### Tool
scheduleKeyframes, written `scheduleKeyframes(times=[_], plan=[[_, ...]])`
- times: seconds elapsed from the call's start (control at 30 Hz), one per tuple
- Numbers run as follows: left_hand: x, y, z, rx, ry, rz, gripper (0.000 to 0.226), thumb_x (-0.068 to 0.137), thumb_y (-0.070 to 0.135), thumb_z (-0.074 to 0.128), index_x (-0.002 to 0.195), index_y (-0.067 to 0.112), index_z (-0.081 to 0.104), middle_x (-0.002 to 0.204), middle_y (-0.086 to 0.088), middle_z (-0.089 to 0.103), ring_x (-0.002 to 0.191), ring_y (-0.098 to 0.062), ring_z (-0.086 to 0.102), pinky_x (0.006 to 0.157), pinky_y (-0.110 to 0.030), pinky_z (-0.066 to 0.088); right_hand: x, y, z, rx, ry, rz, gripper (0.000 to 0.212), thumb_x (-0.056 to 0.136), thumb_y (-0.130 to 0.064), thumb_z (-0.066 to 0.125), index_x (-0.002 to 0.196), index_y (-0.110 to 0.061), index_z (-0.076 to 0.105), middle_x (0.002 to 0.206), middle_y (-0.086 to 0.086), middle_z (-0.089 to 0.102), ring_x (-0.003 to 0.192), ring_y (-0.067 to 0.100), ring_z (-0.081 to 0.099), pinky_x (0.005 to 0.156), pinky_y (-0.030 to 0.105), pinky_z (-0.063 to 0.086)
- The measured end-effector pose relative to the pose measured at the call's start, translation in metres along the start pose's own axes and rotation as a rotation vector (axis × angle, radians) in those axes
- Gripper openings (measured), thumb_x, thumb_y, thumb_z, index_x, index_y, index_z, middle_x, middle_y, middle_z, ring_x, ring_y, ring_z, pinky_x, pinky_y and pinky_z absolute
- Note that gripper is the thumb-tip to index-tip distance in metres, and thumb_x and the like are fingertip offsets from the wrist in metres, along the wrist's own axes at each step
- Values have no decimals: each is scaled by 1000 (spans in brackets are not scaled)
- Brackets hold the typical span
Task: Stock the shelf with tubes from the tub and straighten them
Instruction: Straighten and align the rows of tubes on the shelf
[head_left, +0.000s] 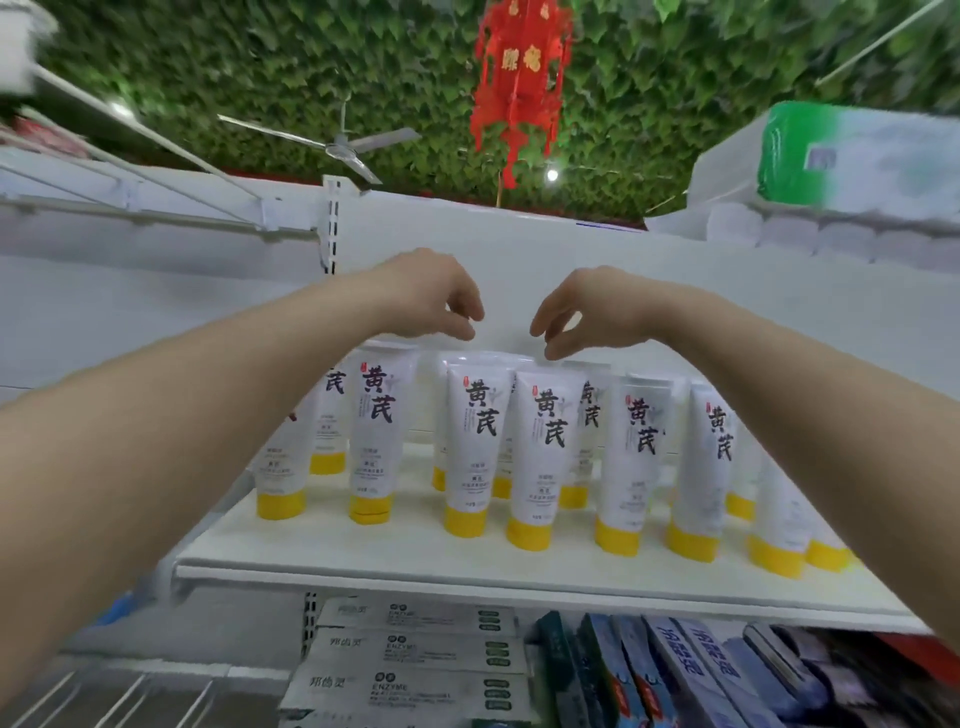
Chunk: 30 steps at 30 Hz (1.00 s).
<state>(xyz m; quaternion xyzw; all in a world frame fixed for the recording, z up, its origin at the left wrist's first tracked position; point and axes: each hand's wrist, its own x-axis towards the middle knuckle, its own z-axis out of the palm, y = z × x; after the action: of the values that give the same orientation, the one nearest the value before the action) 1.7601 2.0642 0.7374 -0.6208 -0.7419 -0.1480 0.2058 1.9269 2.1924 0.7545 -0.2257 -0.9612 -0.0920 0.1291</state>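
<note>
Reaching in from the near edge, two bare forearms cross the frame toward a white shelf (363, 558). Below that shelf, nearest the camera, lie stacked grey-white toothpaste boxes (410, 654) at left and blue boxes (670, 670) standing on edge at right. On the shelf stand white tubes (540, 457) with yellow caps down and black characters on their fronts, in a front row and a second row behind; most are upright, the ones toward the right lean a little. Left-most tubes are partly hidden by the left forearm, right-most ones by the right forearm. Left hand (434, 296) hangs over the back row, just above the crimped top of a tall tube (376, 431); fingers curled downward, thumb and forefinger tips close together, nothing between them. Right hand (576, 312) mirrors it just beside, fingers loosely curled and drooping, tips just over the tops of the back-row tubes; contact cannot be told. No tub in view. Farther up at right, wrapped paper rolls (810, 197) sit on the top shelf. Beyond, a leaf-covered ceiling with a red hanging lantern (519, 88) and a ceiling fan (340, 145).
</note>
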Motion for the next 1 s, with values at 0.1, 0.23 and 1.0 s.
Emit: scheduleKeyframes(times=[0.1,0.23,1.0], plan=[[19,8,13,49,-149,-62,33,84,31,72,115,24,67,108,6,69,100,-14,61,90,-29,47,16,7,11,-15,-74,-56,34,84,-31,72,116,-23,67,105,-9,68,97,13,61,90,28,46],[28,6,29,76,-178,-105,7,79,29,72,79,34,68,85,12,68,82,-13,63,76,-34,56,33,7,27,-51,-73,-123,16,85,-30,68,100,-25,72,78,-16,61,69,3,53,69,22,39],[34,-12,33,107,-179,-39,4,79,17,71,81,20,71,76,4,68,72,-17,62,68,-31,54,47,-1,33,-47,-79,-47,13,83,-25,72,94,-21,71,93,-1,71,88,22,66,84,36,55]])
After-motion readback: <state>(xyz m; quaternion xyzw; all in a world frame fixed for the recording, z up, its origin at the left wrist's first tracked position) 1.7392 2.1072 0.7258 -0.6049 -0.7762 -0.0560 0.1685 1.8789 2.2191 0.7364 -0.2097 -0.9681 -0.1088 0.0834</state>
